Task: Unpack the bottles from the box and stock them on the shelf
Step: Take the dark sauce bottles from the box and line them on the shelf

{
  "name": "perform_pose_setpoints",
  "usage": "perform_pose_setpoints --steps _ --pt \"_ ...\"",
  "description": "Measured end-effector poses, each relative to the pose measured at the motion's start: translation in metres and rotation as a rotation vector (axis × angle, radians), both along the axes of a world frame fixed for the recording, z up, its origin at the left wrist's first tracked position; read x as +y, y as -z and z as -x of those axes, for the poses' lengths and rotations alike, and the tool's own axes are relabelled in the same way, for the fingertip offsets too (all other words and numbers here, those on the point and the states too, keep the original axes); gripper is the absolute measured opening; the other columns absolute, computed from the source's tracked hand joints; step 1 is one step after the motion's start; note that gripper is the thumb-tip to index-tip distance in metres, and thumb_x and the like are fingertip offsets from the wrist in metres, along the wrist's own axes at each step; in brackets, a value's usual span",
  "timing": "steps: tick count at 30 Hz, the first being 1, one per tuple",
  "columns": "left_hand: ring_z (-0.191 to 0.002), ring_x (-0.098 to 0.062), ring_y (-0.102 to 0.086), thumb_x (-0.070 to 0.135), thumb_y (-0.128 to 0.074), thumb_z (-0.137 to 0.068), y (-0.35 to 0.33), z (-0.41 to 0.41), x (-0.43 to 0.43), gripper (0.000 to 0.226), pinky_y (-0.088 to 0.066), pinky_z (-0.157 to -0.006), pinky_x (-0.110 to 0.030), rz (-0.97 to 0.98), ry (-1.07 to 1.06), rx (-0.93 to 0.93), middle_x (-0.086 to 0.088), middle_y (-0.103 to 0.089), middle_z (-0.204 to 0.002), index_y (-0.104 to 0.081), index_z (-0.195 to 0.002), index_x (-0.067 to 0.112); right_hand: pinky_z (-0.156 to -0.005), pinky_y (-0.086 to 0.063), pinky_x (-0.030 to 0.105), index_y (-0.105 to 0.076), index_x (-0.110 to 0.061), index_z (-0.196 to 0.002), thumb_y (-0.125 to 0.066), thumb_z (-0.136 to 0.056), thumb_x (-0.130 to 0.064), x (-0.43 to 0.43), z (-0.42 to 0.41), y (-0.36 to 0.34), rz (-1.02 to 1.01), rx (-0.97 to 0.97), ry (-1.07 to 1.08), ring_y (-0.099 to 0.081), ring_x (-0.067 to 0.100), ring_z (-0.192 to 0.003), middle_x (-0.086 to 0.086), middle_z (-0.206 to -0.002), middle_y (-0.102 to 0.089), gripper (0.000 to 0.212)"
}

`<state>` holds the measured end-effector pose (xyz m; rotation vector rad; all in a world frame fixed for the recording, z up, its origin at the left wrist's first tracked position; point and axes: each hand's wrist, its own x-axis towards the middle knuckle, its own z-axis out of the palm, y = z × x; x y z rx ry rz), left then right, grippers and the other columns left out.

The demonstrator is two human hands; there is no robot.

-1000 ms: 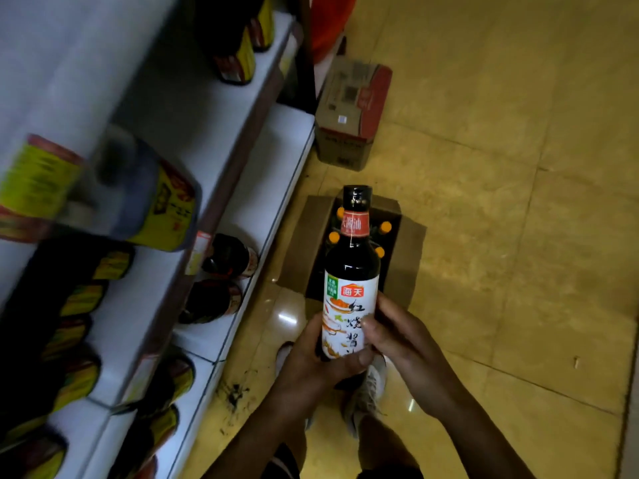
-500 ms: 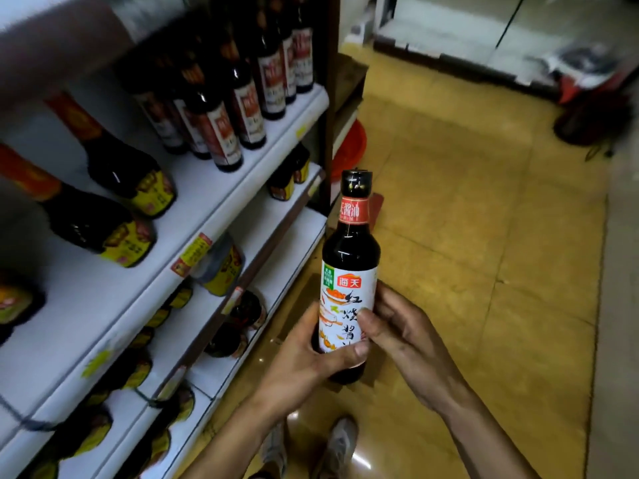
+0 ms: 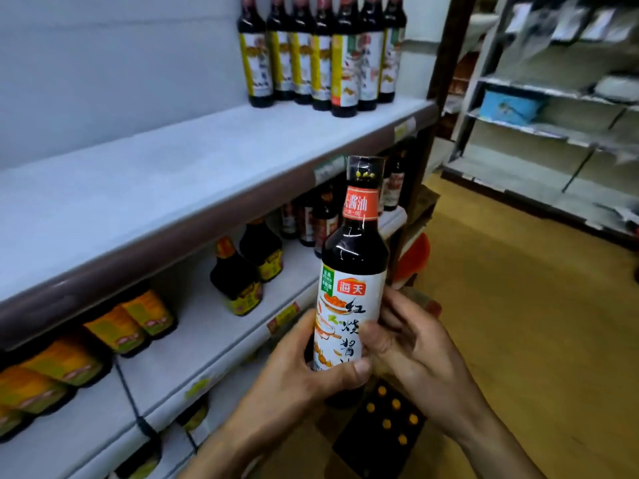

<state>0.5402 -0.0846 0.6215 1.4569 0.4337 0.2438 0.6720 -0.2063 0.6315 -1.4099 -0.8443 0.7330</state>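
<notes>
**Operator A:** What are my hands holding?

**Operator B:** I see both hands on one dark soy sauce bottle point(image 3: 351, 271), upright, with its white label facing me. My left hand point(image 3: 297, 368) wraps the lower body, thumb across the label. My right hand point(image 3: 415, 350) curls its fingers around the other side.

**Operator A:** What surrounds that bottle?

**Operator B:** A white shelf point(image 3: 173, 174) runs to its left and above. A row of matching bottles point(image 3: 321, 53) stands on that shelf, above the bottle's cap. Directly below the bottle sits the open box point(image 3: 383, 430), with orange caps showing inside. Squat dark bottles point(image 3: 238, 278) stand to its left, on a lower shelf.
</notes>
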Motion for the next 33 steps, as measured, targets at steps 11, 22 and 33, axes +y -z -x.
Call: perform_pose_setpoints --steps 11,22,33 --pt "-0.108 -0.020 -0.073 0.031 -0.082 -0.081 -0.081 0.097 0.106 0.050 -0.060 -0.095 -0.046 -0.276 -0.228 -0.113 0.001 -0.075 -0.118 -0.061 -0.127 0.030 -0.093 -0.057 0.021 -0.062 -0.024 -0.130 -0.062 -0.090 -0.029 0.122 0.081 -0.090 -0.203 -0.190 -0.152 -0.070 0.005 -0.114 -0.013 -0.120 -0.075 0.040" --pt "-0.104 -0.013 -0.073 0.028 -0.081 -0.084 -0.125 0.196 0.168 0.050 -0.061 -0.085 -0.030 -0.387 -0.424 -0.183 0.003 -0.076 -0.114 -0.059 -0.129 0.025 -0.086 -0.057 0.017 -0.063 -0.021 -0.126 -0.060 -0.089 -0.030 0.221 0.164 -0.134 -0.306 -0.273 -0.354 -0.072 0.003 -0.108 -0.014 -0.114 -0.077 0.037" --pt "-0.113 -0.005 -0.069 0.012 -0.074 -0.091 -0.126 0.237 0.216 0.048 -0.056 -0.096 -0.023 -0.399 -0.642 -0.135 0.012 -0.074 -0.121 -0.056 -0.132 0.028 -0.085 -0.060 0.019 -0.062 -0.029 -0.120 -0.075 -0.088 -0.018 0.308 0.205 -0.141 -0.231 -0.299 -0.528 -0.072 0.000 -0.103 -0.019 -0.109 -0.077 0.036"
